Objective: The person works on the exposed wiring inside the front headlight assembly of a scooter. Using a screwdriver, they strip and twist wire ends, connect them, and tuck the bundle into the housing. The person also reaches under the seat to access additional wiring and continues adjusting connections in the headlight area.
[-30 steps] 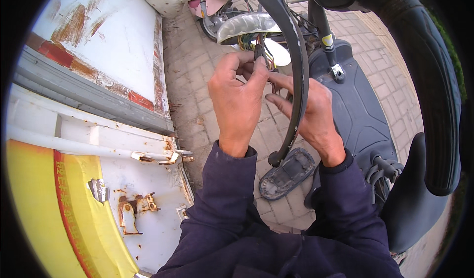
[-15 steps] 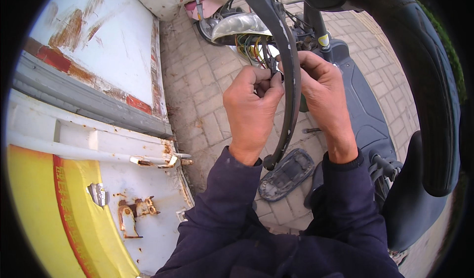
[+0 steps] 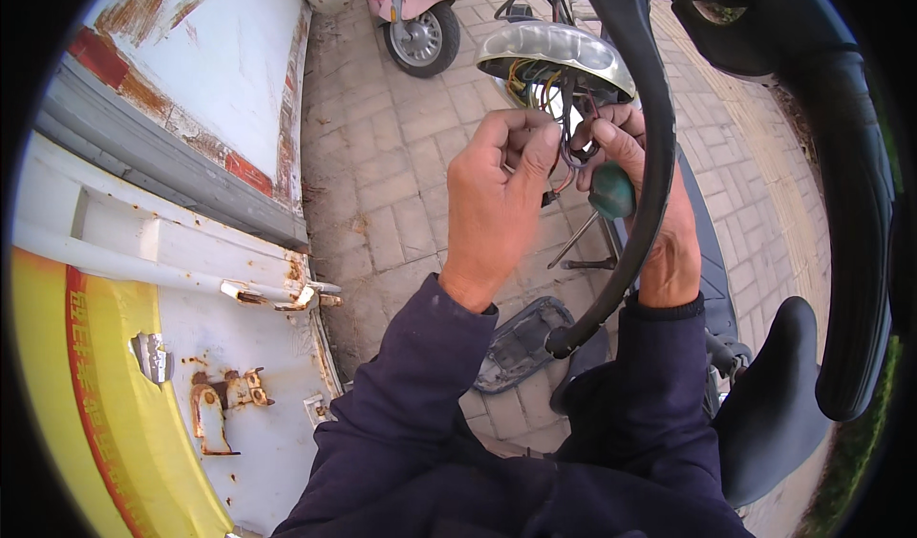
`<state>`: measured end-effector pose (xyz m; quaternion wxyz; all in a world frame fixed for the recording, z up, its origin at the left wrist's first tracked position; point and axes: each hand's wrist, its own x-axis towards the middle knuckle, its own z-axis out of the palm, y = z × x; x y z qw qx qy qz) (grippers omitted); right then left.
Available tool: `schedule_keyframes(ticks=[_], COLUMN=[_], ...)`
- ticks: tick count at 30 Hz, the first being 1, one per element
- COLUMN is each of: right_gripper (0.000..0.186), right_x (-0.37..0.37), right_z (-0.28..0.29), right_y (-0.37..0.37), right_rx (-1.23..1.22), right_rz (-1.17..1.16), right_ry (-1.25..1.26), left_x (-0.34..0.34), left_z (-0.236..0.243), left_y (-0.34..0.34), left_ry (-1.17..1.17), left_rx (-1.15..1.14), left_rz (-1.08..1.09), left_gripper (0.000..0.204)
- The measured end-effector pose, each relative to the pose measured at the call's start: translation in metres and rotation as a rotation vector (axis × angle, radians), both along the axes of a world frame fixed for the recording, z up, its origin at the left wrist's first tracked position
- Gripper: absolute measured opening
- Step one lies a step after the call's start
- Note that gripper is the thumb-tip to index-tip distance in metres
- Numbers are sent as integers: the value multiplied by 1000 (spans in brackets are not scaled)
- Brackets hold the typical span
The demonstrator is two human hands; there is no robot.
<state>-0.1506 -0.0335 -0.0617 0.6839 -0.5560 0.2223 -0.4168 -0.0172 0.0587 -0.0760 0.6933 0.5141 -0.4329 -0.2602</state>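
Currently, the wires [image 3: 567, 110] hang in a loose bunch below the lower edge of a clear ribbed lamp housing [image 3: 556, 43]. Left hand [image 3: 499, 194]: narrow grip, thumb and forefinger pinched on the wires; which strand is hidden. Right hand [image 3: 621, 146]: fingertips closed at the same bunch, palm also holding a green-handled screwdriver [image 3: 611, 190], shaft angled down-left. Black connector [image 3: 550, 197] dangles between hands. Step in hand, judged: separating or pairing leads. Next move probably calls for isolating one lead, keeping the screwdriver clear. Farther out: curved lever [image 3: 659, 108] partly across the right hand; dark shell [image 3: 521, 347] lying on the paving [image 3: 382, 242], left of the saddle [image 3: 778, 414].
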Motion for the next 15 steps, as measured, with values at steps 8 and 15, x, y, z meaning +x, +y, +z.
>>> schedule_keyframes(ticks=[8, 15], right_gripper=[22, 23], right_x=[8, 6], right_z=[-23, -23], right_y=[-6, -11], right_rx=[218, 164], right_rz=[256, 252], right_ry=[-248, -152], left_x=[12, 20], left_z=[-6, -9], left_y=[-11, -15], left_ry=[121, 278], left_rx=[-64, -64], left_rz=[-1, -68], left_gripper=[28, 23])
